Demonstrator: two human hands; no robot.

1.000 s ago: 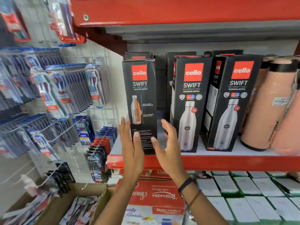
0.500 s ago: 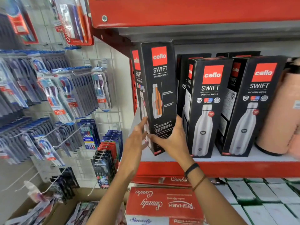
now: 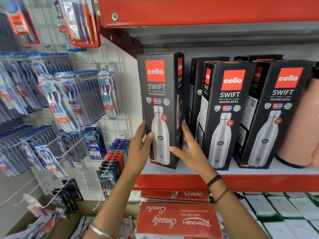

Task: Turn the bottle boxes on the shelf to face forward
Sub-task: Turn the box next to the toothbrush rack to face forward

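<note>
A tall black Cello Swift bottle box (image 3: pixel 159 107) stands at the left end of the red shelf (image 3: pixel 241 182), its face with the steel bottle picture towards me. My left hand (image 3: pixel 139 150) grips its lower left edge, thumb on the front. My right hand (image 3: pixel 189 152) holds its lower right side, thumb across the front bottom corner. To the right stand two more black bottle boxes (image 3: pixel 224 116) (image 3: pixel 274 116), angled slightly, picture faces showing. More boxes stand behind them.
Peach-coloured flasks (image 3: pixel 300 128) stand at the shelf's right end. A wire rack of toothbrush packs (image 3: pixel 57 104) hangs to the left. Red combo boxes (image 3: pixel 177 219) and white boxes (image 3: pixel 284 211) lie below the shelf. Another red shelf (image 3: pixel 207 11) is overhead.
Both hands took hold of the leftmost box, lifted and turned it. Its narrow side with the orange bottle faced me before; the wide bottle-picture face does now. The camera moved closer.
</note>
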